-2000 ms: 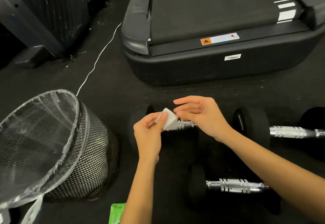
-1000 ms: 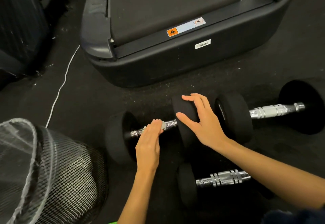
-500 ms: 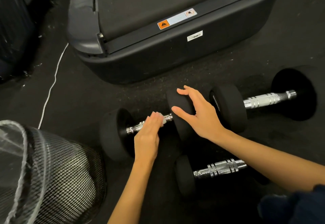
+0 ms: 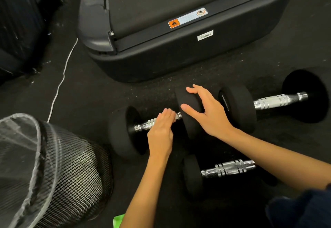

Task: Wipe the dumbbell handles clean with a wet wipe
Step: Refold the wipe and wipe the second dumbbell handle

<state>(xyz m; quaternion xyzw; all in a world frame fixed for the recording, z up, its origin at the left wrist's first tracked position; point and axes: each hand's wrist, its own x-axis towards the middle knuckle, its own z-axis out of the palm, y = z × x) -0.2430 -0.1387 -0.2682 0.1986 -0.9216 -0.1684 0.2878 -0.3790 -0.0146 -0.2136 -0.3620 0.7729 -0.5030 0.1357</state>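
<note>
Three black dumbbells with chrome handles lie on the dark floor. My left hand point(image 4: 161, 131) is closed over the chrome handle point(image 4: 145, 124) of the left dumbbell point(image 4: 121, 132), with the wet wipe hidden under its fingers. My right hand point(image 4: 206, 111) rests spread on that dumbbell's right weight head point(image 4: 189, 129), holding it. A second dumbbell point(image 4: 274, 101) lies to the right, apart from both hands. The third dumbbell point(image 4: 227, 169) lies nearer me, under my right forearm.
A black mesh waste bin point(image 4: 59, 170) with a clear liner stands at the lower left. A treadmill's rear end point(image 4: 179, 48) lies just beyond the dumbbells. A white cable point(image 4: 60, 79) runs across the floor at left. A green packet's corner point(image 4: 118, 221) shows at the bottom edge.
Two seconds ago both hands held the white wipe above the dumbbell. Since then my left hand came down onto the handle with the wipe, and my right hand settled on the weight head.
</note>
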